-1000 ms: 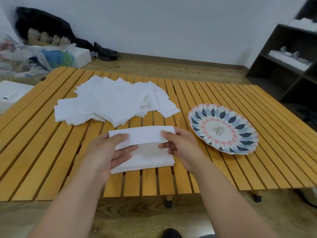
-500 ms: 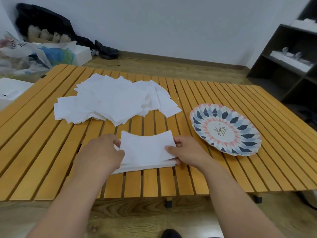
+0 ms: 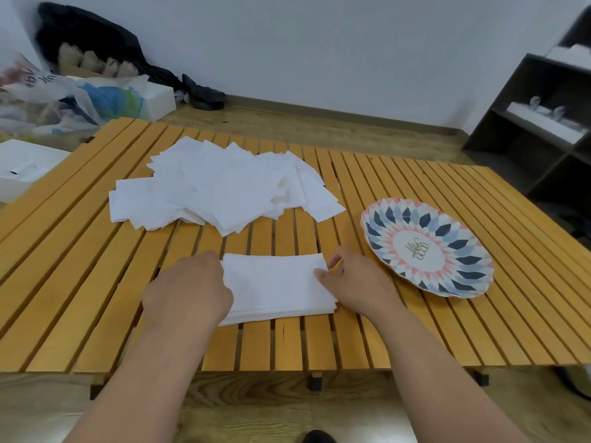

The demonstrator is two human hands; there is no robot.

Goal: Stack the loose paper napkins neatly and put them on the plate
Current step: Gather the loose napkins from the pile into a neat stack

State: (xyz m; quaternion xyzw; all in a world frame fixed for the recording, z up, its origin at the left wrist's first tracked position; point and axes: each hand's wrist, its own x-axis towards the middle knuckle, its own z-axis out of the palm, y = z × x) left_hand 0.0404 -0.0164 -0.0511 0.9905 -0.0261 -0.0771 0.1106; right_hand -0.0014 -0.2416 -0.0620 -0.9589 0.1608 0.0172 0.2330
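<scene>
White napkin stack (image 3: 278, 282) sits between left hand (image 3: 188, 292) and right hand (image 3: 355, 282), their curled fingers gripping its ends.

This looks like a room in a home rather than a workplace: a low slatted wooden table (image 3: 415, 314) stands on a plank floor (image 3: 287, 123) before a plain white wall (image 3: 319, 43). Beyond the table's far left corner lie plastic bags (image 3: 80, 100), a white box (image 3: 160, 99) and dark shoes (image 3: 204, 95). To the right of the table stands a dark open shelf unit (image 3: 527, 129).
</scene>
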